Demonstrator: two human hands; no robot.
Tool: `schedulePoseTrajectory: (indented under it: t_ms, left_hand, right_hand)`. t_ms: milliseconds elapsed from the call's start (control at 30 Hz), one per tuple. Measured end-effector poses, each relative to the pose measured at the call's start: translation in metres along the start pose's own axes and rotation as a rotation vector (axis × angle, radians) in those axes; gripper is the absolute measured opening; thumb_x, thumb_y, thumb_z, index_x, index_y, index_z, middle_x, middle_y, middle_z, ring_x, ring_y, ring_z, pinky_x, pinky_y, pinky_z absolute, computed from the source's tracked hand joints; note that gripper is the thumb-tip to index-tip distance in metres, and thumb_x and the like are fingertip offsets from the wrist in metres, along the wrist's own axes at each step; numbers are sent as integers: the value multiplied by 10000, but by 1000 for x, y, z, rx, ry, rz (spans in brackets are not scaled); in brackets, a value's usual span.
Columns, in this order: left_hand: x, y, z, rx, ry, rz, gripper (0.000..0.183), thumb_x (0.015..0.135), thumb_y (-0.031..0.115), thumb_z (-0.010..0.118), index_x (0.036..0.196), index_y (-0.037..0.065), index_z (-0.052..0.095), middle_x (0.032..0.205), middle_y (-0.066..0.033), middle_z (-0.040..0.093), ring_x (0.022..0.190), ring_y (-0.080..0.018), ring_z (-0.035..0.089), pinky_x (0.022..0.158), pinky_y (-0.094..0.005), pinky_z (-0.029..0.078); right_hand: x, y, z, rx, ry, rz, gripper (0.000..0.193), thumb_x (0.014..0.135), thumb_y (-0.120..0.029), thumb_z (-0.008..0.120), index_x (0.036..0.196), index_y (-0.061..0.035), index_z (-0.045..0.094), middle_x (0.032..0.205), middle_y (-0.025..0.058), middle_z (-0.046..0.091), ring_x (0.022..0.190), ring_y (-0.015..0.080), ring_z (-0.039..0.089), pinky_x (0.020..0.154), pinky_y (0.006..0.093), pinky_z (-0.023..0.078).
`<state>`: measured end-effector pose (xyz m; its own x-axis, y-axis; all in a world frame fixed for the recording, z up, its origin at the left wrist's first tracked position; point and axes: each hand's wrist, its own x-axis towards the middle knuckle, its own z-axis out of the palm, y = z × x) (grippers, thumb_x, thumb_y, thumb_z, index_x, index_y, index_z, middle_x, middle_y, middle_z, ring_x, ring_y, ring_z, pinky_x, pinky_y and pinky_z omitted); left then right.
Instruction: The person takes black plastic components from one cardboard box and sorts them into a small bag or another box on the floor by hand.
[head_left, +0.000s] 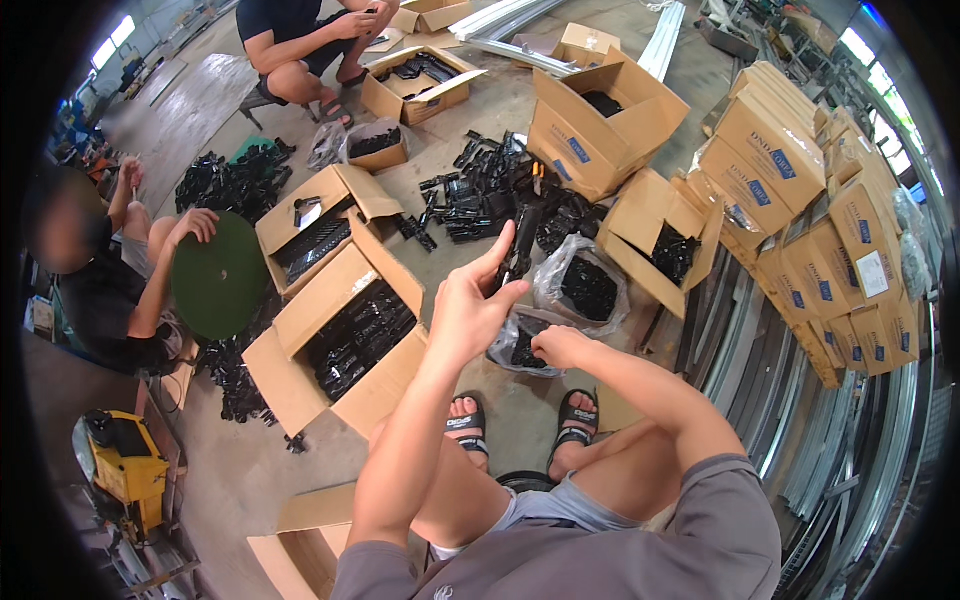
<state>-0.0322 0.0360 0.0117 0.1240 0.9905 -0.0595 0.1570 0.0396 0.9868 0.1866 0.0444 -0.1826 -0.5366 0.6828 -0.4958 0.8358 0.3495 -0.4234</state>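
In the head view, the left hand (478,308) pinches a black part (521,240) between thumb and fingers at the frame's centre. Just below, the right hand (562,347) dips into a plastic bag (504,347); whether its fingers pinch, I cannot tell.

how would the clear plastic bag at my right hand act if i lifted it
The clear plastic bag would probably sag and fold, as its film looks thin and crumpled. It may feel bottom-heavy, since small black parts lie inside it.
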Motion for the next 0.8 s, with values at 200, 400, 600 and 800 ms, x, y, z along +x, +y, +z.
schedulePoseTrajectory:
  t_ms: [200, 400, 600, 800]
  left_hand:
    - [1, -1, 3, -256, 54, 77, 758, 870, -105, 672, 1525, 189, 428, 1151, 96, 617, 900, -5, 482, 808, -189, 457]
    - [-8, 2, -8, -193, 41, 39, 754, 866, -56, 713, 1512, 224, 444, 1049, 135, 558, 870, -5, 442, 774, -175, 419]
    - [-8, 13, -12, -13, 52, -68, 761, 865, 50, 747, 1489, 360, 442, 847, 128, 550, 773, -29, 399, 734, -187, 387]
    - [3, 45, 11, 16, -16, 15, 765, 860, 129, 765, 1479, 428, 430, 834, 53, 656, 784, -39, 434, 773, -225, 433]
  right_hand:
    - [76, 28, 113, 224, 211, 270, 217, 829, -121, 597, 969, -19, 727, 1057, 264, 696, 997, 466, 664, 906, 509, 535]
    - [91, 23, 154, 274, 110, 521, 336, 831, -151, 633, 1134, -21, 697, 1168, 261, 668, 1153, 407, 621, 961, 471, 510]
    - [97, 40, 153, 96, -84, 479, 380, 772, -167, 678, 1130, -47, 723, 1211, 221, 671, 1145, 363, 640, 939, 437, 521]
    - [133, 196, 189, -92, -75, 349, 359, 766, -188, 639, 1083, -57, 746, 1194, 219, 675, 1173, 356, 629, 974, 395, 517]
